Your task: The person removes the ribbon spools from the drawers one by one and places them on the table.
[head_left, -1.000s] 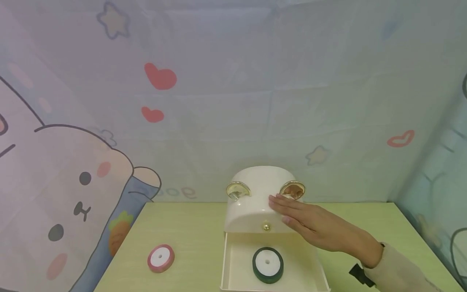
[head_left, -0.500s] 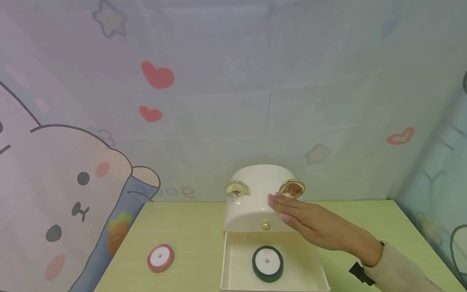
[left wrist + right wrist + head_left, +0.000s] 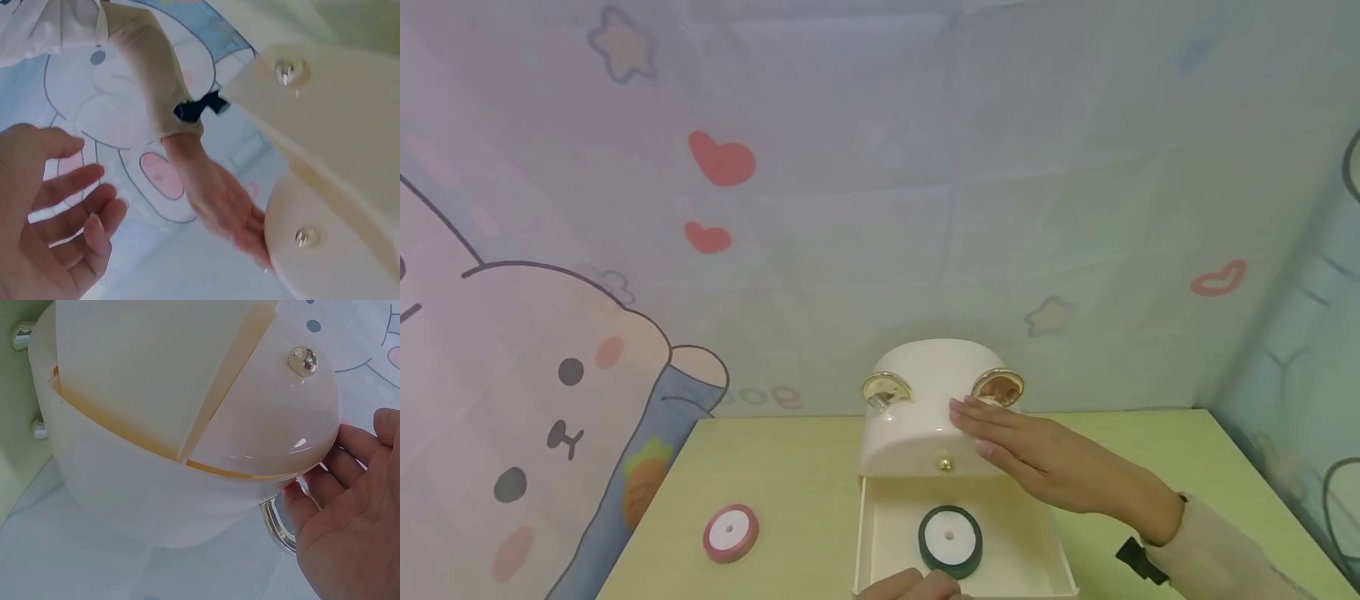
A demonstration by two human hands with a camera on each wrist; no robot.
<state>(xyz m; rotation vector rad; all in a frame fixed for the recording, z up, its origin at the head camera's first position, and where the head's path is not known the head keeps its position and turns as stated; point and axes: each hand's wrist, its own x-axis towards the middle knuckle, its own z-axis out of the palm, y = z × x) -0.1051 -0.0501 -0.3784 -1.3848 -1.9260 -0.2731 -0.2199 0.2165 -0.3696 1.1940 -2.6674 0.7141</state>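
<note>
A white rounded-top box (image 3: 936, 367) with gold ear-shaped trims stands at the back of the table, its lower drawer (image 3: 891, 542) pulled out. In that drawer lies a spool of dark green ribbon (image 3: 950, 537). My right hand (image 3: 1048, 462) rests on the box's curved front beside the right ear, fingers extended; the right wrist view shows its fingertips along the box edge. My left hand (image 3: 62, 212) has loosely bent fingers and holds nothing, near the drawer front with its round metal knob (image 3: 289, 70). In the head view only the left knuckles show at the bottom edge.
A pink ribbon spool (image 3: 730, 533) lies on the light green table (image 3: 797, 475), left of the box. A printed cloth backdrop (image 3: 880, 208) hangs behind the table. A black bow (image 3: 1141, 560) sits on the right sleeve.
The left hand has come into the head view from below, at the drawer's front. The right hand, box and both spools have stayed in place.
</note>
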